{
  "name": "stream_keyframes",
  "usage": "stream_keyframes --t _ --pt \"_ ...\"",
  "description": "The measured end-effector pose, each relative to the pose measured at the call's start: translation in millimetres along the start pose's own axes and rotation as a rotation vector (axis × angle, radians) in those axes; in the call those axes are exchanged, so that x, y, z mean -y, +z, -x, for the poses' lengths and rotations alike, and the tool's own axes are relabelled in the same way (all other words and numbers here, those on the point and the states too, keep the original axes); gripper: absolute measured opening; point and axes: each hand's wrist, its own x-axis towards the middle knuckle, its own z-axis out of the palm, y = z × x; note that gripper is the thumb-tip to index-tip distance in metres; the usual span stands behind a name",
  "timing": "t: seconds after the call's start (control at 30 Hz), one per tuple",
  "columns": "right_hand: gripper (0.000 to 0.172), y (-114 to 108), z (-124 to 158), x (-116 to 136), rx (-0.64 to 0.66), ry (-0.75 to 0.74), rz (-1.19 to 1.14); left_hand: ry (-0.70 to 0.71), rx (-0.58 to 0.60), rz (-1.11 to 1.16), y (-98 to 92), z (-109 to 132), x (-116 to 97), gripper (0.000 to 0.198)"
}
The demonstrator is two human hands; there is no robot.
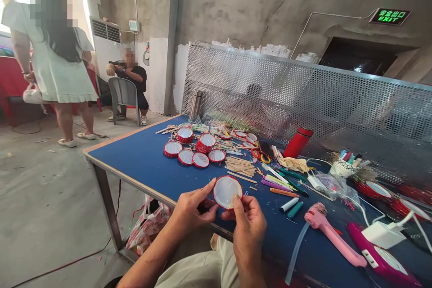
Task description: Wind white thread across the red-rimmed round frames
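Observation:
Between my hands, over the front edge of the table, is a small round disc (227, 191) with a red rim and a whitish, translucent face. My left hand (193, 209) pinches its left rim with finger and thumb. From the right, my right hand (248, 221) grips the lower edge, its thumb pressed on the face and its fingers behind. Beyond them lie similar red-rimmed discs (200, 160), some stacked. Flat wooden sticks (240, 166) are spread just past the held disc. A pink glue gun (334, 236) with a clear glue stick lies to the right.
Markers (278, 182), scissors (266, 157) and a red bottle (298, 141) stand or lie on the blue table (135, 148). A magenta power strip (384, 256) with a white plug sits at right. Behind rises a perforated metal panel (270, 90). Two people are at left, one standing (54, 67), one seated.

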Motion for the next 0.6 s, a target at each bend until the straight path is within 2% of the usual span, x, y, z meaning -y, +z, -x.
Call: stream_keyframes --t 0.23,0.4,0.5,0.6 --pt "0.033 0 1 0 0.016 -0.005 -0.002 0.025 -0.005 -0.016 -3.5 -4 -3 0.061" --pt "0.035 0 1 2 0.021 0.008 0.008 -0.006 0.011 0.031 -3.9 -2 -1 0.059" --pt "0.034 -1 2 4 0.011 -0.012 0.041 -0.085 0.087 0.080 -7.9 -4 -3 0.058" --pt "0.035 -1 3 3 0.019 -0.045 0.067 -0.231 0.224 0.205 -15.2 -10 -8 0.064"
